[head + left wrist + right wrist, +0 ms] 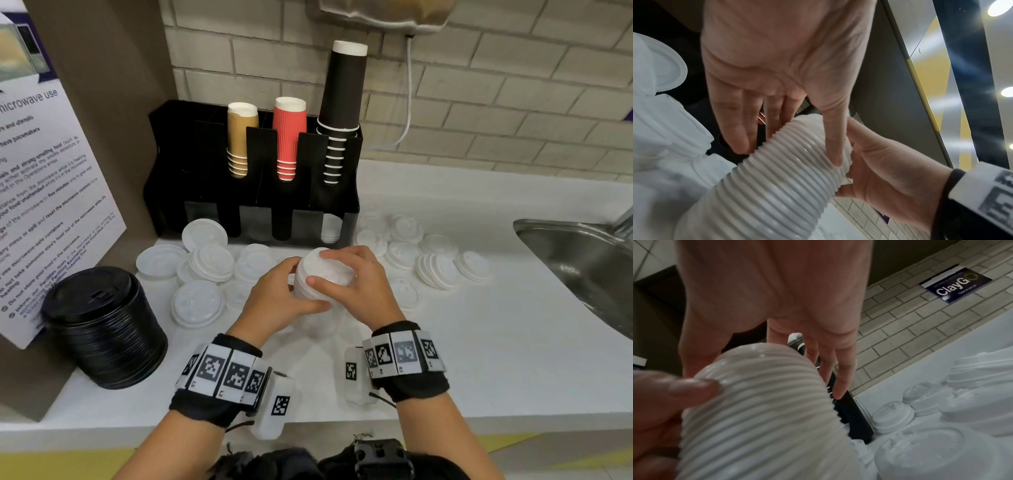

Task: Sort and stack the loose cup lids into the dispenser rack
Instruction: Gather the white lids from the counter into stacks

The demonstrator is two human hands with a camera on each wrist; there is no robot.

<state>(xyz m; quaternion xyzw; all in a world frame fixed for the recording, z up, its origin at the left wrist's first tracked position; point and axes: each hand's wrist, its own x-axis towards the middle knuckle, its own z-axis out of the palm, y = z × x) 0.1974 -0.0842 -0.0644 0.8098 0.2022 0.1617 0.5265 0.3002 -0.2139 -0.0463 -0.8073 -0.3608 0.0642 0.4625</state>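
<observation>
Stack of white lids [323,277]: a tall nested column of white cup lids, held between both hands above the white tabletop [479,342], in front of the dispenser rack. The left wrist view shows its ribbed side [777,178]; the right wrist view shows the same ribbing close up [766,410].
Left hand [277,301]: curled round the near left side of the stack, thumb lying along the ribs [777,81].
Right hand [356,287]: wrapped over the top and right side of the stack, thumb pressed on its front, fingers reaching over the upper lid [787,296].
Dispenser rack [205,164]: black, standing against the brick wall at the back of the tabletop. Upper slots carry a stack of tan cups [240,137], a stack of red ribbed cups [288,137] and a taller stack of black cups [342,102]. The lower right slot shows a few white lids [331,229]; the other lower slots look dark.
Loose white lids, left group [202,270]: scattered and partly overlapping on the tabletop left of the hands, some nested in short piles.
Loose white lids, right group [424,253]: scattered right of the rack, one short pile lying on its side.
Black lid stack [102,329]: a large column of black lids, tilted, on the tabletop at far left beside a printed microwave notice [44,192].
Sink [582,263]: stainless steel, at the right edge.
Wristbands [222,373]: black, carrying printed marker tiles, on both wrists.
</observation>
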